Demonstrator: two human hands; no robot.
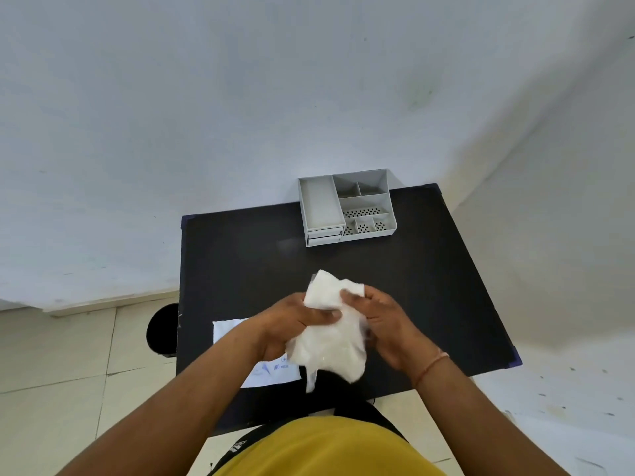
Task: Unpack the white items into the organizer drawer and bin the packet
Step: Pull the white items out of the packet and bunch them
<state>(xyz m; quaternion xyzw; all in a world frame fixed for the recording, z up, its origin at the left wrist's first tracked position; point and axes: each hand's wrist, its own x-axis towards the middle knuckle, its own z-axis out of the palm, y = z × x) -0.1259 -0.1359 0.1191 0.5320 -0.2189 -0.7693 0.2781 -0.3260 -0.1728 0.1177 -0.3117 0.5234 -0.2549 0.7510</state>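
Pale walls are meeting a tiled floor around a dark counter (240, 262), and a grey organizer (347, 207) is sitting at its far edge, its drawers (324, 233) pushed in at the front left. Nearer the person, both hands are working over the middle of the counter. The left hand (292, 324) is wrapping its fingers (323, 316) around a clear packet (326, 352) stuffed with white items (324, 292) — the right hand (385, 324) is pinching the items where they are poking out of the packet's top. A white printed sheet (271, 372) is lying flat under the left wrist. A black bin (163, 329) is standing on the floor just beside the counter's left side.
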